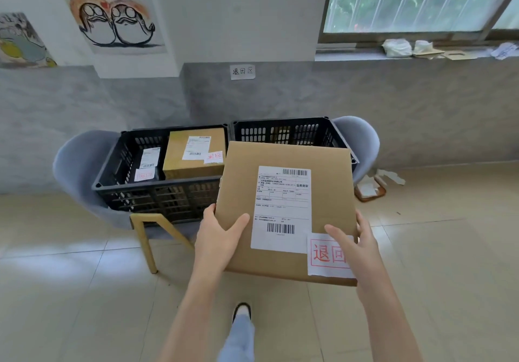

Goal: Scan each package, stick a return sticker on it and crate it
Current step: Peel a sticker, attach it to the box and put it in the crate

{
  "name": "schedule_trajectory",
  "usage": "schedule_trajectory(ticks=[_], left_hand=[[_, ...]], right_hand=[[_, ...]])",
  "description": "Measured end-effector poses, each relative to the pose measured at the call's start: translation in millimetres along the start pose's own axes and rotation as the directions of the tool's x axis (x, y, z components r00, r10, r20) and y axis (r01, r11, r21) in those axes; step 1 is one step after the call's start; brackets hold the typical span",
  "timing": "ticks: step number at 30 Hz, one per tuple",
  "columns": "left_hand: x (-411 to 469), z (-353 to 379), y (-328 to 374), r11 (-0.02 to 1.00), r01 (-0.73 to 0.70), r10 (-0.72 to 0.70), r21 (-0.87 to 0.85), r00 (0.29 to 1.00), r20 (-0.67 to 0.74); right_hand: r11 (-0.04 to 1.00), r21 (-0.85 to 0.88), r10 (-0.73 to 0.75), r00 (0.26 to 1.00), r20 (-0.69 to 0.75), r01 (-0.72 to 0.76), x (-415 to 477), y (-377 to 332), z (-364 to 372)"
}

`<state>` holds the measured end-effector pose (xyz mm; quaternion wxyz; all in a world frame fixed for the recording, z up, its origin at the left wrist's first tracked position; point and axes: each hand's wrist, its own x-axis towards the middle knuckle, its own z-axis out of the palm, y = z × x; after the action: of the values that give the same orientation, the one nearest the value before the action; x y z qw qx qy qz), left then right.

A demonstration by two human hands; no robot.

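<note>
Your left hand [217, 238] grips the near left corner of the cardboard box [283, 156], thumb laid on its top face; the fingers go underneath and are hidden. Your right hand [354, 246] holds the near right corner, with the thumb across the top and the fingers curled round the side edge, mostly out of sight.

You hold the box in the air, face up, in front of the right crate [280, 130]. It blocks that crate's front wall and most of its inside, so what lies in there cannot be told. On the box sits a white shipping label [282, 210], its small print too blurred to read. The red-stamped return sticker [325, 255] overlaps the label's near right corner and is partly covered by your right hand.

The left crate [157, 190] holds a smaller stickered box [193, 151] and a dark parcel [147, 162], half hidden by the crate wall. Both crates rest on grey chairs [75, 162].
</note>
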<state>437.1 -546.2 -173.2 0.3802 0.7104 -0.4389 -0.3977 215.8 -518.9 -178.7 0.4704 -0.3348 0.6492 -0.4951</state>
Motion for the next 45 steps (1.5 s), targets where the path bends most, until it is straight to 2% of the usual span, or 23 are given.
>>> schedule_trajectory(ticks=[5,14,19,23,32,41,45], left_hand=[[75.3,24.2,13.4,1.0,0.023,-0.023,0.019,1.0,0.011],[247.3,60.6,69.9,0.997,0.042,-0.041,-0.066,0.999,0.025],[317.9,81.7,94.0,0.985,0.09,-0.085,-0.149,0.995,0.043],[360.9,99.0,101.0,0.982,0.127,-0.12,-0.138,0.991,0.058],[447.1,154.7,66.6,0.948,0.302,-0.293,-0.103,0.952,0.093],[508.1,218.8,-11.1,0.883,0.467,-0.467,-0.038,0.884,0.015],[522.5,235.6,-48.5,0.859,0.511,-0.512,-0.026,0.859,-0.02]], right_hand=[[1.0,-0.028,0.008,1.0,-0.02,-0.008,73.1,-12.2,22.7],[0.996,-0.085,-0.006,1.0,-0.025,0.004,248.4,-68.0,82.8],[0.991,-0.132,-0.032,0.999,0.031,0.036,327.9,-89.8,103.3],[0.987,-0.163,0.007,0.999,0.048,0.0,377.7,-91.7,113.3],[0.976,-0.201,0.107,0.989,0.102,-0.085,486.9,-46.5,129.1],[0.936,-0.307,0.22,0.966,0.133,-0.17,570.7,37.5,153.9],[0.929,-0.29,0.278,0.951,0.137,-0.23,586.0,73.2,164.7]])
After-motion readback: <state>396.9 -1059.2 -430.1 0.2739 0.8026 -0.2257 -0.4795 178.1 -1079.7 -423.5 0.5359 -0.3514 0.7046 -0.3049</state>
